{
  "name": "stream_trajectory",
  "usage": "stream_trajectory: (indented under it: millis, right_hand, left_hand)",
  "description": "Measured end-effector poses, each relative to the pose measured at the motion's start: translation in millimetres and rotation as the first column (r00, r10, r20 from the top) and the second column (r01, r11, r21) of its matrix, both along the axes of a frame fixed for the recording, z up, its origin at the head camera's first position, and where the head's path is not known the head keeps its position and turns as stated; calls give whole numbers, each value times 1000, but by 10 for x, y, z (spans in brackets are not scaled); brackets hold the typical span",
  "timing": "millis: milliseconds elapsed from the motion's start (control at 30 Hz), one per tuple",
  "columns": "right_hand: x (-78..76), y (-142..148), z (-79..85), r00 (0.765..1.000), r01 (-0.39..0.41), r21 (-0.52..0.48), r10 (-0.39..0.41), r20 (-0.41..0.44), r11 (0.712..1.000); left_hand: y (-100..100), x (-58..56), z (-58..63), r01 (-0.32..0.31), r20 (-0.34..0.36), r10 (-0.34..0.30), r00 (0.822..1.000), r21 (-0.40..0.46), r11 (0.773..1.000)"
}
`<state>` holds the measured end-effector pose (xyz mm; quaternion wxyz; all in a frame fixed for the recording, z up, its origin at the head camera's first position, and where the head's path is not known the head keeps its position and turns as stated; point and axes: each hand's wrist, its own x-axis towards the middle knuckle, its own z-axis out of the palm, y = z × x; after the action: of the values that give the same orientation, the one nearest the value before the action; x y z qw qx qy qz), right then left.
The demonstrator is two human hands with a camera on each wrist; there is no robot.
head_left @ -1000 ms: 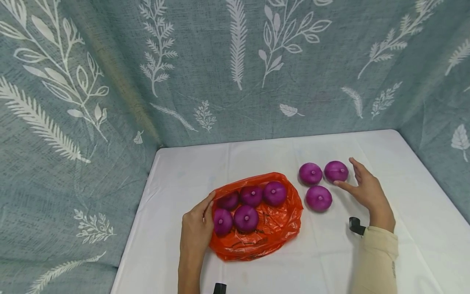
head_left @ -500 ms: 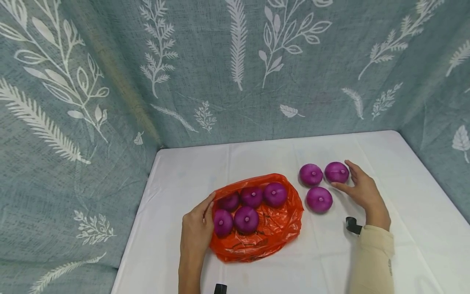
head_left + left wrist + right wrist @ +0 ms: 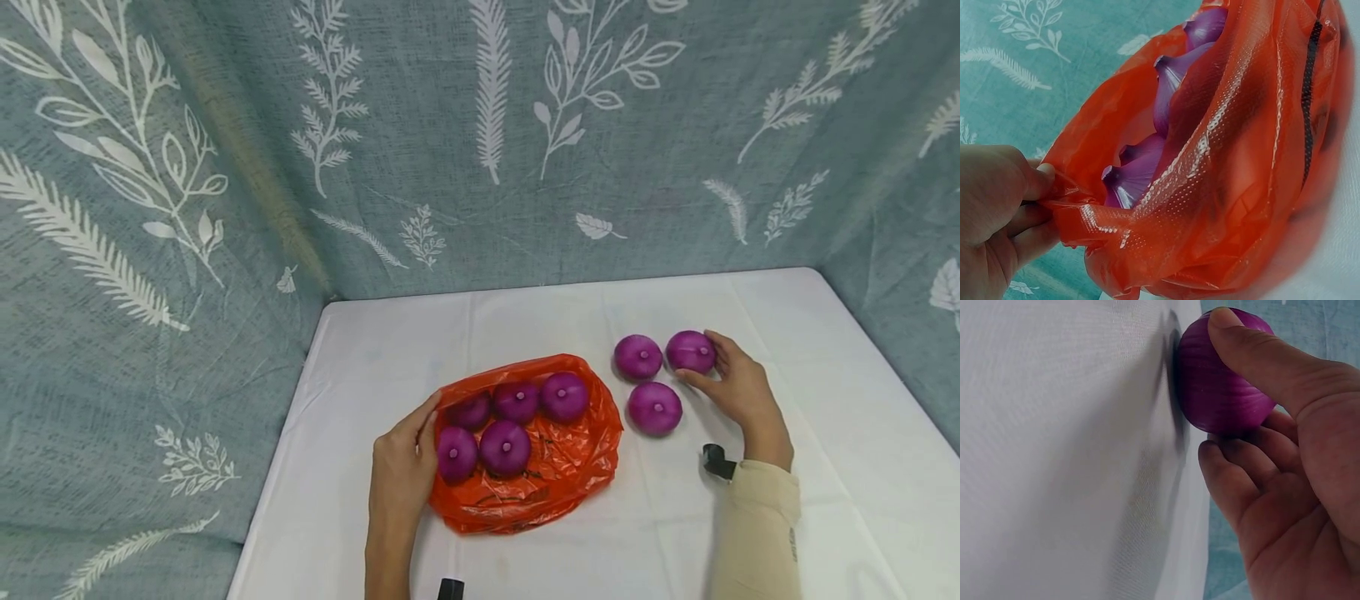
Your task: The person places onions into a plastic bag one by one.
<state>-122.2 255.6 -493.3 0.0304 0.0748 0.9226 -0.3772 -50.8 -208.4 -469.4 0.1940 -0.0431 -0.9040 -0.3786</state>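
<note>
An orange-red plastic bag (image 3: 573,467) lies open-mouthed on the white table, with several purple onions (image 3: 505,448) inside. My left hand (image 3: 402,471) pinches the bag's left rim between thumb and fingers, the plastic bunched there in the left wrist view. To the right of the bag, my right hand (image 3: 742,396) holds a purple onion (image 3: 1222,387), its thumb over one side and its fingers against the other. That onion is close to the cloth. Two more onions stand beside it: one on its left (image 3: 637,357) and one nearer to me (image 3: 655,409).
A white cloth (image 3: 375,350) covers the table. Blue-green curtains (image 3: 420,150) with a white leaf pattern hang behind the table and at both sides. A black camera mount (image 3: 717,461) sticks out from the right wrist, beside a beige sleeve (image 3: 759,529).
My right hand has moved left to the far-right onion, and its thumb and fingers have come in around it. My left hand stays on the bag's rim.
</note>
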Motion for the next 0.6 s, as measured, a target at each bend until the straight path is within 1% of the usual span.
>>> stream_trajectory:
  millis: [233, 433, 600]
  right_hand:
    - [2, -33, 13, 1000, 11, -11, -12, -23, 1000]
    - [17, -30, -2, 998, 26, 1, -26, -51, 1000]
    - [28, -29, 47, 996, 36, 3, -35, -86, 999]
  left_hand:
    - [4, 0, -16, 5, -11, -5, 1000, -1, 1000]
    - [3, -4, -30, 1, -9, -1, 1000, -3, 1000]
    - [7, -9, -25, 0, -9, 0, 1000, -4, 1000]
